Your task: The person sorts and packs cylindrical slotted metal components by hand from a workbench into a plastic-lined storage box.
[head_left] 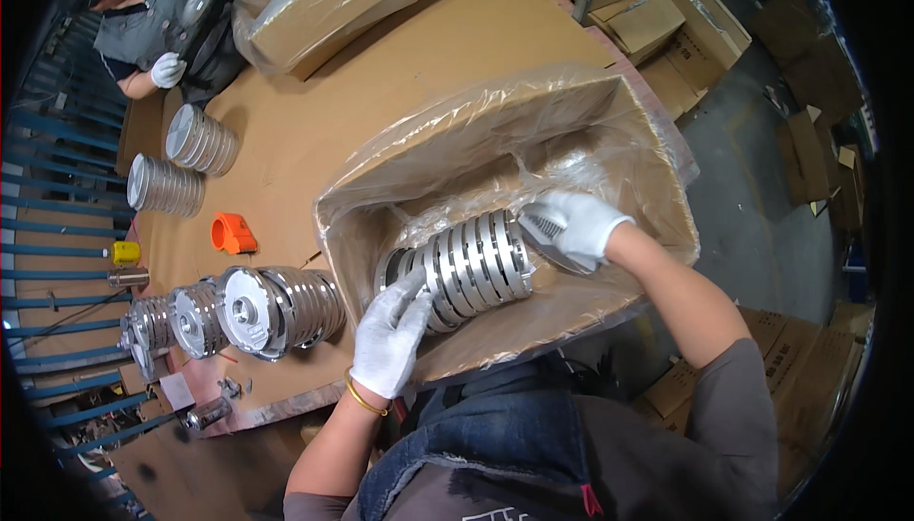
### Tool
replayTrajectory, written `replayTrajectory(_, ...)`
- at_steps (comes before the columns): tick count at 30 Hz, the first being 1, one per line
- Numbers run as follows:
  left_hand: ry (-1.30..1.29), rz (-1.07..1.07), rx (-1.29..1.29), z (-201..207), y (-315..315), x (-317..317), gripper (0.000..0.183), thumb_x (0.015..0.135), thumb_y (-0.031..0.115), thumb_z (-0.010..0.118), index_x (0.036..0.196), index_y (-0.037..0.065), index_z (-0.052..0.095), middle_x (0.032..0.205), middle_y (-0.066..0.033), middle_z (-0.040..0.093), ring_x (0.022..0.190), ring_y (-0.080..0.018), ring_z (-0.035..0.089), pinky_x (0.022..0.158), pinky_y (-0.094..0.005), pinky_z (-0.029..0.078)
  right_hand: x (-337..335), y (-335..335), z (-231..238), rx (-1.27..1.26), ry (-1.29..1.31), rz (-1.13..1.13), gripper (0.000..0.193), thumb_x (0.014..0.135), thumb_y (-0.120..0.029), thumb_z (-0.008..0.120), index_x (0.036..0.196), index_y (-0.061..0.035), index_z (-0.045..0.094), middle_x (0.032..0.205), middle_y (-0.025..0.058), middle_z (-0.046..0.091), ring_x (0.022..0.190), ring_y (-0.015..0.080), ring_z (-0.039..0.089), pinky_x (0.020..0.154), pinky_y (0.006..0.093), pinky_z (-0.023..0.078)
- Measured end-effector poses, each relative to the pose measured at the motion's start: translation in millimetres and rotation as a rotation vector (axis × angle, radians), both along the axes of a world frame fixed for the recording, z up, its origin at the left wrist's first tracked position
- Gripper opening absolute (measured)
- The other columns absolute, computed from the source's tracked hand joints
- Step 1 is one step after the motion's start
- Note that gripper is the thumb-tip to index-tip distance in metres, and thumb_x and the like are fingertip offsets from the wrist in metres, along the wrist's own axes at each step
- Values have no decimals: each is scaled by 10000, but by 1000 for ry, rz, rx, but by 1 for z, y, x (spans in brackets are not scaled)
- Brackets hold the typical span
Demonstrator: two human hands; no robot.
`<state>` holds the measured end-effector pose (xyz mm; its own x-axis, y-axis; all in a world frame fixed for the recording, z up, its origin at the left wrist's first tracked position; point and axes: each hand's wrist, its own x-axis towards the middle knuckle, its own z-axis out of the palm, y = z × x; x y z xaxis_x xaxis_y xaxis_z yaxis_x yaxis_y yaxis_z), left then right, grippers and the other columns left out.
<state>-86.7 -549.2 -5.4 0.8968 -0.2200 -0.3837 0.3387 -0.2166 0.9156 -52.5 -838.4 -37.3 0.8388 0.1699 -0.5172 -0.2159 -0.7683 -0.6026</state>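
Observation:
A row of silver ribbed metal discs (476, 259) lies on its side in a carton (428, 117) lined with clear plastic. My left hand (390, 331), in a white glove, has its fingers stretched out against the near left part of the row. At the row's right end, my gloved right hand (583, 226) grips a single metal disc (545, 224), tilted, with its finned face partly showing. The glove covers much of that disc, and its far rim is hidden. A slight gap parts it from the row.
Left of the carton stand more stacked discs (252, 312) and an orange tool-like part (233, 234). Two further stacks (202, 140) are near a co-worker (167, 21) holding a disc. Another plastic-lined carton (343, 7) sits at the far side; empty boxes (676, 36) lie beyond the table.

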Motion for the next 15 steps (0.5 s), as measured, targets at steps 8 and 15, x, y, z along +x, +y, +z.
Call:
replayTrajectory(8,11,-159,-246,-4,-24,11,524,897,125,578,1344,-44,362,1341,-156,444,1242,-200,424,1044,-310,335,-75,-6,56,1011,-389,-973,394,898,-176,546,1237,17,489,1157,105,594,1066,212,569,929,320,440)
replayTrajectory(15,500,-242,-694,-10,-34,6,454,947,198,497,1335,-10,386,1261,-101,515,1140,-184,513,955,-337,436,-111,53,61,1649,-234,-1161,436,954,-264,468,1272,33,441,1211,148,554,1097,251,552,977,381,424)
